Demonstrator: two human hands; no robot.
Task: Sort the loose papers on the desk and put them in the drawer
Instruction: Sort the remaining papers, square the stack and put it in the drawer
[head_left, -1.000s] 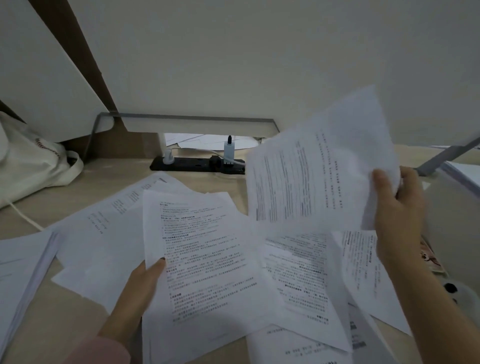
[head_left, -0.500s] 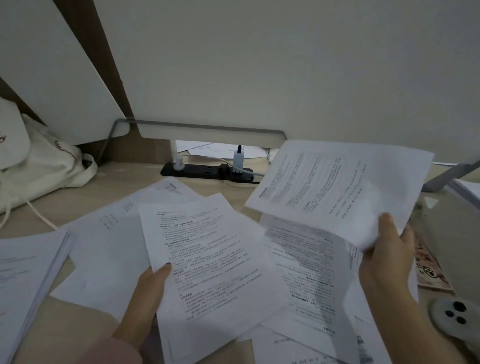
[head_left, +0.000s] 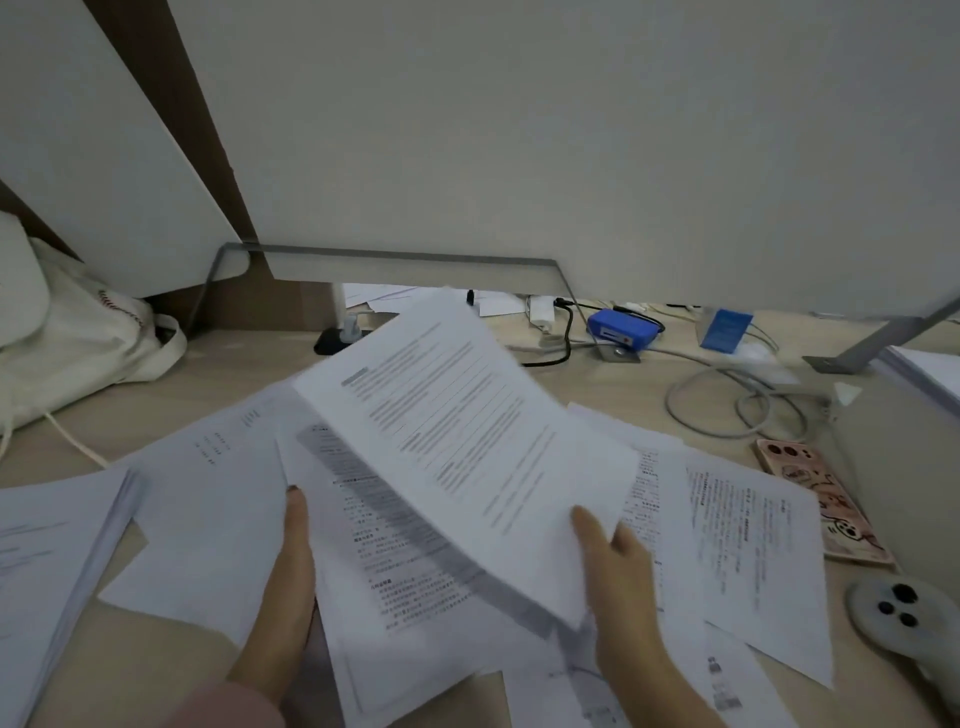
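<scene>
Several printed white sheets lie scattered across the wooden desk (head_left: 249, 364). My right hand (head_left: 618, 571) pinches the near right corner of one printed sheet (head_left: 457, 436) and holds it tilted over the pile. Below it my left hand (head_left: 283, 582) holds the left edge of another printed sheet (head_left: 395, 577), thumb on top. More loose sheets (head_left: 753, 545) lie at the right, and one (head_left: 208, 499) at the left. No drawer is in view.
A thick paper stack (head_left: 47, 561) sits at the left edge. A cloth bag (head_left: 78, 343) lies at the back left. Behind are a power strip (head_left: 332, 338), a blue box (head_left: 621, 327) and cables (head_left: 727, 405). A pink phone (head_left: 821, 499) and a grey controller (head_left: 904, 618) lie at right.
My right hand has carried its sheet down and to the left, over the sheet that my left hand holds. The view has shifted, showing more of the desk's back right.
</scene>
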